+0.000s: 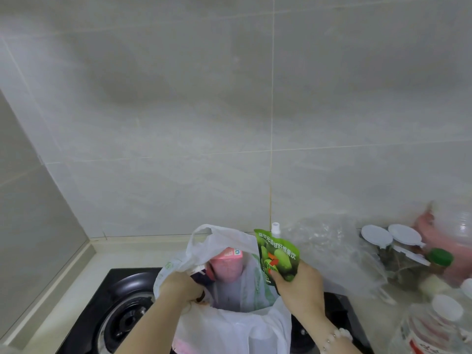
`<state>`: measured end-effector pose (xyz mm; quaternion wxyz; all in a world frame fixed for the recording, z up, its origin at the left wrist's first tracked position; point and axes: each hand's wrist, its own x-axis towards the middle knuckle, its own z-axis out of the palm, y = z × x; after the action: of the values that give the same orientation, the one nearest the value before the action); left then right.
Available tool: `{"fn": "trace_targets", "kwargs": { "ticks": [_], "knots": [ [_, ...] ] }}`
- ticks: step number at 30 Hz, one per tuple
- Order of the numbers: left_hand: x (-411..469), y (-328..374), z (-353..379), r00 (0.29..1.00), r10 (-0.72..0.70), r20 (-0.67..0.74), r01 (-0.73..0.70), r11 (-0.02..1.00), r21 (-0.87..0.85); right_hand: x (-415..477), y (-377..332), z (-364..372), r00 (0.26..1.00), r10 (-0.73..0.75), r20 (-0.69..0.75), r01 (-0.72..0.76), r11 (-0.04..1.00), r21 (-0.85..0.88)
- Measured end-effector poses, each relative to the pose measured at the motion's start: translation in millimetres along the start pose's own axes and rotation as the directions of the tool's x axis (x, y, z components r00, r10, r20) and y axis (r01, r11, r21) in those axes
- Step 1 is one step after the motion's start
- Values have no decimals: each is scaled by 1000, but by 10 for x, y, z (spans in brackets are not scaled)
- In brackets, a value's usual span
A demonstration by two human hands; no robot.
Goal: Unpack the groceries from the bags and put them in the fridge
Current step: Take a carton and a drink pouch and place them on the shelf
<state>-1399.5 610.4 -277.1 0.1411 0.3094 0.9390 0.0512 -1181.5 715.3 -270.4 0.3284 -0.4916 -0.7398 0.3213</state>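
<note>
home kitchen | gas hob (127, 310) | tiled wall (229, 111) | seasoning jars (398, 241)

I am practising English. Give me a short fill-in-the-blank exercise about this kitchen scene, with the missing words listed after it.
1. The right hand holds a ____ pouch with a white spout.
2. The carton inside the white plastic bag is ____.
3. The bag stands on a stove whose colour is ____.

Missing words: green; pink; black.
</note>
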Motion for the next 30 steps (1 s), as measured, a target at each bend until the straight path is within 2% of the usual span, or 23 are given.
{"fn": "trace_targets", "kwargs": {
  "ticks": [3, 7, 9, 21, 26, 28, 30],
  "knots": [
    [67, -52, -26, 999, -38, 11, 38, 999, -3, 18, 5, 26, 1000, 2, 22, -3, 1000, 22],
    [147, -38, -104, 997, -19, -76, 22, 999, 44, 18, 28, 59, 999, 4, 35, -6, 999, 41],
    [205, -16, -131, 994, 37, -103, -31, 998, 62, 21, 36, 69, 999, 17, 33, -18, 999, 46],
    [411, 145, 73, 965, 263, -20, -256, 953, 165, 24, 228, 66, 994, 92, 55, -94, 995, 20],
    [275, 150, -58, 944, 304, -126, -279, 943, 181, 133, 82, 51, 994, 85, 68, -85, 996, 3],
    [218, 105, -194, 937, 309, -160, -295, 950, 107, 184, -76, 53, 997, 50, 63, -50, 999, 6],
    [135, 106, -398, 925, 332, -185, -345, 937, -44, 232, -263, 83, 998, 3, 69, -6, 999, 35]
  ]
}}
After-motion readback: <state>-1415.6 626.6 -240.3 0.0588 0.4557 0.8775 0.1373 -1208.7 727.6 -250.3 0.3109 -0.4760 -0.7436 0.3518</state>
